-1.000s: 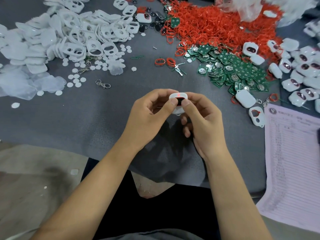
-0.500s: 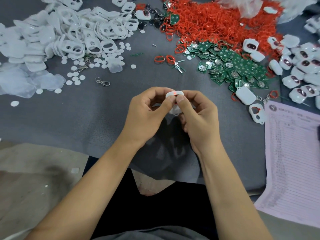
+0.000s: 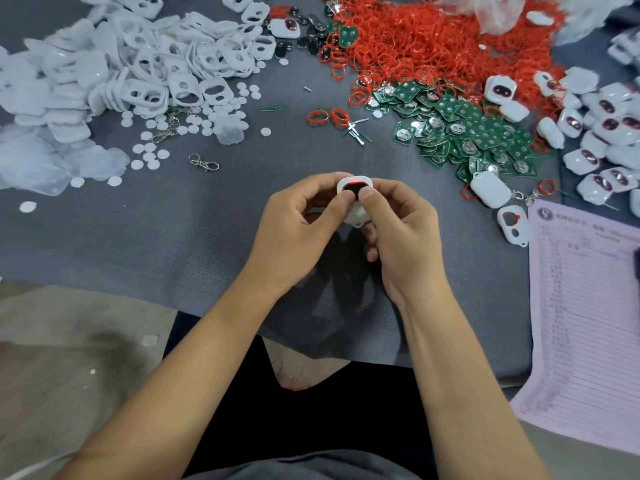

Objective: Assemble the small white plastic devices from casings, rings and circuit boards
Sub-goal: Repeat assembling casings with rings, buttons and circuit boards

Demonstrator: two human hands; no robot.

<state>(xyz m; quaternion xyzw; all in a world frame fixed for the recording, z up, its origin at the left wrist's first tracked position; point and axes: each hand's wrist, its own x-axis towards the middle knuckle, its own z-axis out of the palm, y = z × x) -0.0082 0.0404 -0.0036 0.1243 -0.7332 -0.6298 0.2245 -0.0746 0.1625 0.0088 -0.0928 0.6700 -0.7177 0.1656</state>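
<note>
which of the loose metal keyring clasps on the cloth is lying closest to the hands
The lone clasp lying on bare grey cloth, up and left of the left hand. The other clasps lie farther off among the white discs.

both hands pinch device (red-lit).
</note>
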